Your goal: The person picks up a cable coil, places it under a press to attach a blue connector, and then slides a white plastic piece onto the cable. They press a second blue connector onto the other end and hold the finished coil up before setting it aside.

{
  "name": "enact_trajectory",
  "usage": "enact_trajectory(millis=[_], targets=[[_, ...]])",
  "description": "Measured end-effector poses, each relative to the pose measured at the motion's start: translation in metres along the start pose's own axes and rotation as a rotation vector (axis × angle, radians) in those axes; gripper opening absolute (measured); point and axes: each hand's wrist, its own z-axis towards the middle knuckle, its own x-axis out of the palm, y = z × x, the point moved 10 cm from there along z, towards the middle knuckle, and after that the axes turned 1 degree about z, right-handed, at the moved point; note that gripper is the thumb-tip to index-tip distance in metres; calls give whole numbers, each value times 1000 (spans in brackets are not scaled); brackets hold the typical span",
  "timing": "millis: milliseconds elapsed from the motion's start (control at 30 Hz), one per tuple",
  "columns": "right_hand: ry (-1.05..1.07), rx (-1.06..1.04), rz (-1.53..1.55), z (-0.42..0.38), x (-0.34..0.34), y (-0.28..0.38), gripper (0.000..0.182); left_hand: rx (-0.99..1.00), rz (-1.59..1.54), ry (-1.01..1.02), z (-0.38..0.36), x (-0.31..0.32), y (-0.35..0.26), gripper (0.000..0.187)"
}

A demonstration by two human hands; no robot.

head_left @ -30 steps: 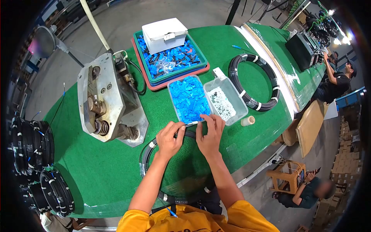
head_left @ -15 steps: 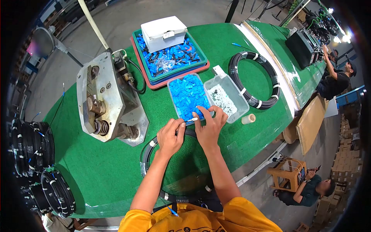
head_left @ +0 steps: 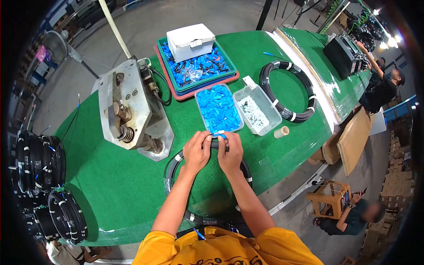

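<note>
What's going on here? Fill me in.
Someone in a yellow shirt has both hands together at the near edge of a tub of blue parts. The right hand pinches a small blue piece, with a white bit beside it; the left hand is close alongside, its exact grip too small to tell. A black cable coil lies beneath the hands, and a second tub holds white pieces.

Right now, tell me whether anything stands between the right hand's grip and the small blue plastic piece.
Nothing visible does: the right hand has the small blue plastic piece at its fingertips. The clear rectangular plastic box of blue pieces sits just beyond, not between.
</note>
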Motion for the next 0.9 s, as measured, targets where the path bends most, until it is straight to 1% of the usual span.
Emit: enact_trajectory(millis=[67,133,200,233,267,300,333,400,433,500,600,667,700,767,833,900], targets=[[62,21,-65,-4,9,-4,14,26,-17,-25,-2,-2,1,10],[71,40,-65,-6,7,-6,14,113,47,-94,-4,-9,-6,12],[-20,-69,-63,-6,-5,3,13,115,33,-84,-7,-14,-6,12],[-28,-79,-62,-5,-9,4,13,113,20,-71,-6,-17,-7,12],[-16,-108,-128,-6,-11,7,12,121,19,-78,-8,-21,-10,12],[-2,-136,-193,-9,-11,11,11,40,5,1,-9,-19,-4,13],[-4,-142,-189,-12,-13,14,11,-44,-9,82,-12,-16,2,14],[140,18,-159,-17,-3,2,11,-33,2,104,-18,-18,4,15],[135,11,-157,-19,-6,6,11,-26,11,132,-22,-15,5,17],[152,85,-121,-25,-8,6,11,-26,14,125,-31,-19,5,16],[175,60,-138,-43,-11,21,11,-25,52,93,-51,-28,2,15],[163,42,-108,-56,-14,32,12,-39,5,32,-66,-41,-2,14],[174,80,-91,-62,-16,34,13,-88,15,61,-74,-44,2,14],[197,147,-70,-75,-19,41,13,-124,-3,53,-89,-56,0,14],[214,149,-10,-85,-20,45,13,-213,-10,79,-105,-63,8,15],[230,147,47,-88,-18,50,13,-192,-49,49,-111,-70,2,15]])
